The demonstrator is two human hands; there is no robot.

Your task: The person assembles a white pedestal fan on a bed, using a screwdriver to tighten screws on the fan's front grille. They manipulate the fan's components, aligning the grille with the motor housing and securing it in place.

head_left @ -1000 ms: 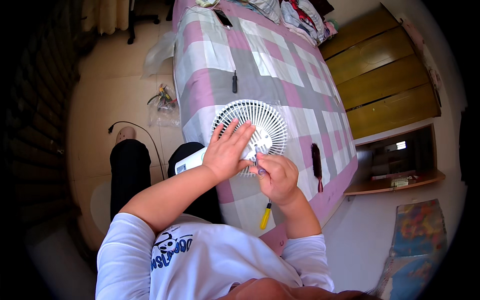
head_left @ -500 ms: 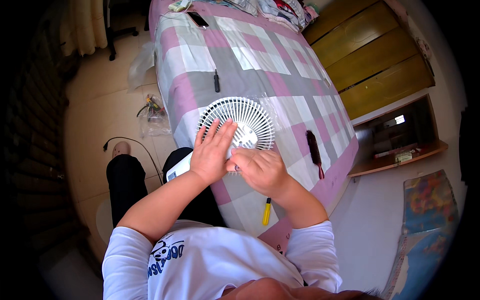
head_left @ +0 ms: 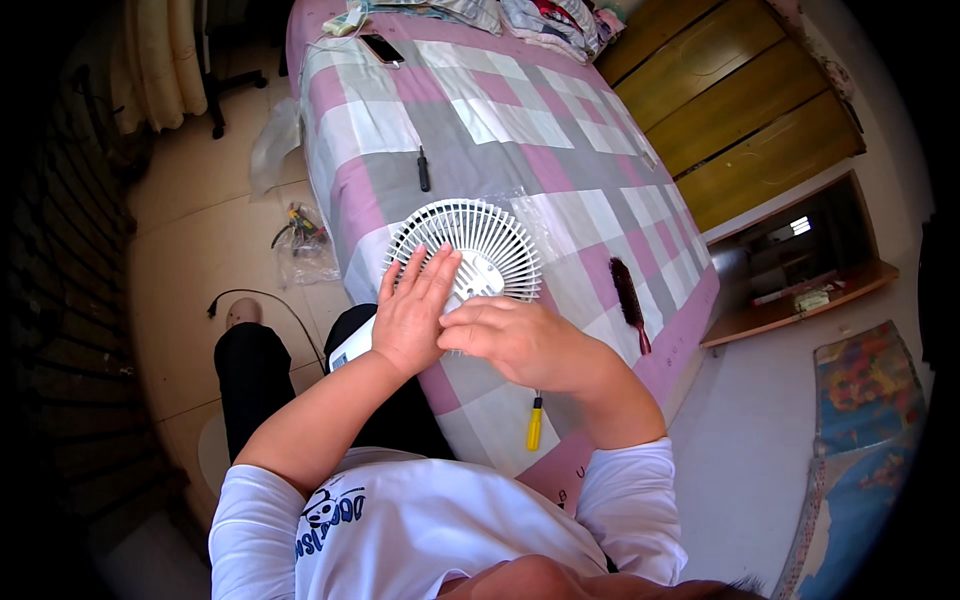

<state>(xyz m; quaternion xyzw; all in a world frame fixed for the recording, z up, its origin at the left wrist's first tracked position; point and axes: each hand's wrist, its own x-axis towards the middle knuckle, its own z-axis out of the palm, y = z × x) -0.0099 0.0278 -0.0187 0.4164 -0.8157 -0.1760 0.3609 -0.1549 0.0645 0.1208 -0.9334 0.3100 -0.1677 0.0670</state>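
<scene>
White round fan grille (head_left: pixel 478 250) lies flat on the bed (head_left: pixel 480 120), near the bed's near-left edge, on the checked pink, grey and white cover. Left hand (head_left: pixel 412 315) lies flat on the grille's near-left part, fingers (head_left: pixel 425 280) spread and straight, palm down, gripping nothing. Right hand (head_left: pixel 515 340) is at the grille's near edge, just beside the left hand and touching it at the thumb side; its fingers are curled inward, loosely closed; cannot tell if anything is pinched in them. A white piece (head_left: pixel 352 347) shows just under the left wrist, off the grille's near-left side, partly hidden. Yellow-handled screwdriver (head_left: pixel 534 425) lies on the bed nearer than the grille, just under the right forearm. Dark hairbrush (head_left: pixel 627 300) lies right of the grille, apart from it. Black screwdriver (head_left: pixel 423 170) lies beyond the grille, well apart. Clear plastic bag (head_left: pixel 535 205) lies at the grille's far-right side, touching or under it. Phone (head_left: pixel 381 48) sits at the bed's far end, well away from the grille. Bag of bits (head_left: pixel 300 240) on the floor left of the grille
</scene>
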